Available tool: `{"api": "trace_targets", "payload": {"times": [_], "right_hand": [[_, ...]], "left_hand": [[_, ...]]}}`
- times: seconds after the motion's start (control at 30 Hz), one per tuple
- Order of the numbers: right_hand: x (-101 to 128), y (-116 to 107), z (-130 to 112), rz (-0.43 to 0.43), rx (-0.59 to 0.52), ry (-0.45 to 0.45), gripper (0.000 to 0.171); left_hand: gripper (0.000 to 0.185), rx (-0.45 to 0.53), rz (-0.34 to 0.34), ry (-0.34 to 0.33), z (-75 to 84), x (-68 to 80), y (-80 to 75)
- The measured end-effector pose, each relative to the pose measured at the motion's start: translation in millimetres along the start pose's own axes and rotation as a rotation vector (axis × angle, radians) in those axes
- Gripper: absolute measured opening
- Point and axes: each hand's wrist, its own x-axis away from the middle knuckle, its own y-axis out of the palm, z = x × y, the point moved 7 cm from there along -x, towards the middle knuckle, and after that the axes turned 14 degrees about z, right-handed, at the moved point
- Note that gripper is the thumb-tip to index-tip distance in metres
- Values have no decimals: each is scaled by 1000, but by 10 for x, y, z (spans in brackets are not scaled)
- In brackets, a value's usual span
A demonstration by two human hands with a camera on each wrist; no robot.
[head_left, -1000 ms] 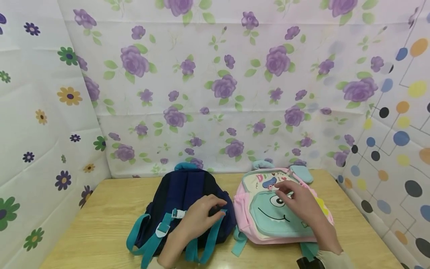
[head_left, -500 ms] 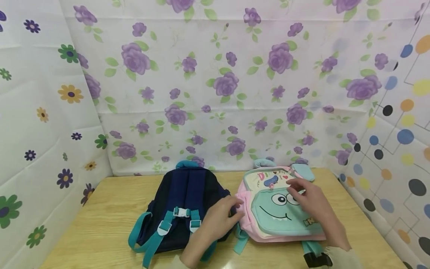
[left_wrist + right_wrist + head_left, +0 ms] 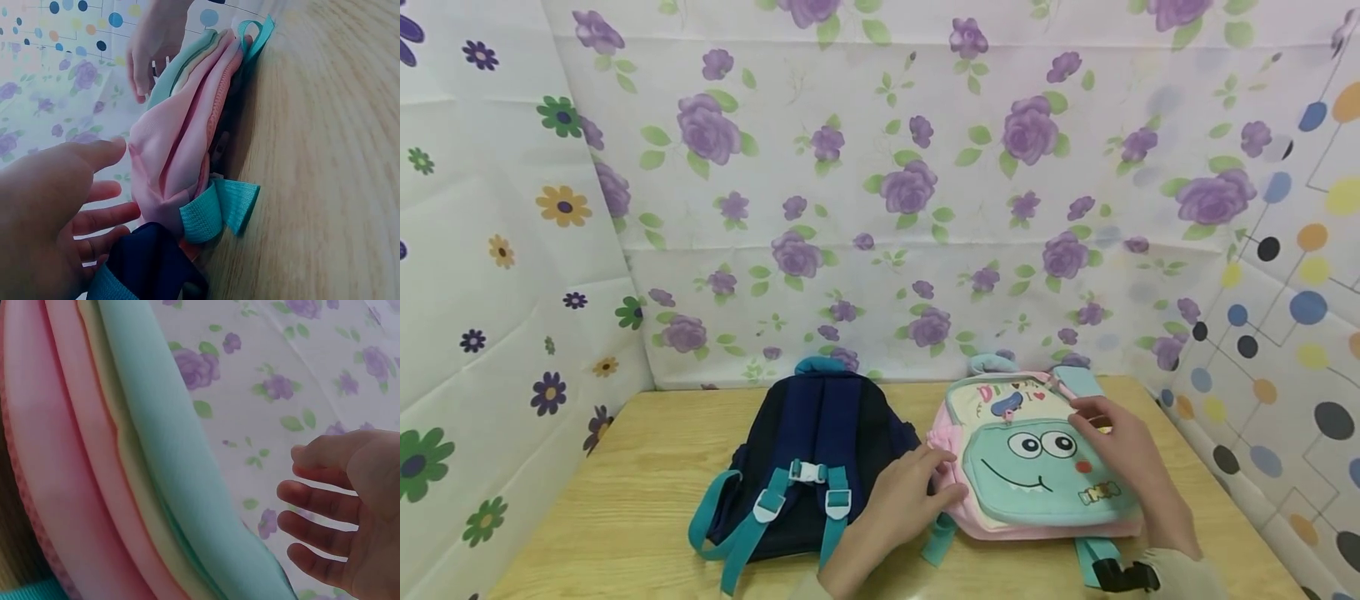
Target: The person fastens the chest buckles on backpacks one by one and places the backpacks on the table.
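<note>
pink backpack (image 3: 1030, 467) with the teal monster face lies flat on the right half of the tabletop (image 3: 625, 500), face up, its top toward the flowered backdrop (image 3: 880, 208). your left hand (image 3: 906, 492) sits at its left edge, fingers (image 3: 103, 215) spread wide and fairly straight, tips touching the pink side panel, holding nothing. in the left wrist view that side shows as bunched pink folds, with a teal webbing loop (image 3: 222, 209) sticking out at the lower corner onto the wood. your right hand (image 3: 1123, 454) rests on the upper right of the bag, near the monster's eyes, fingers relaxed and loosely open, nothing pinched. the right wrist view shows those fingers (image 3: 319, 503) apart, just beside the bag's stacked pink, cream and teal layers. just to the left, touching or nearly touching the pink one, the navy backpack (image 3: 808, 450) lies strap side up, teal straps (image 3: 752, 521) trailing toward you, white chest clip (image 3: 805, 472) fastened between them.
</note>
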Motion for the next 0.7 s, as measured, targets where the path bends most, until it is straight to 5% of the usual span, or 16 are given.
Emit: {"api": "trace_targets", "payload": {"times": [0.37,0.7], "right_hand": [[-24,-141,417,12,54,47,53],[-3,-13,557,-67,28,84,51]], "left_hand": [[60,-86,-21,-33,56,-5,110],[57,-144,-52,-12,56,14,148]]}}
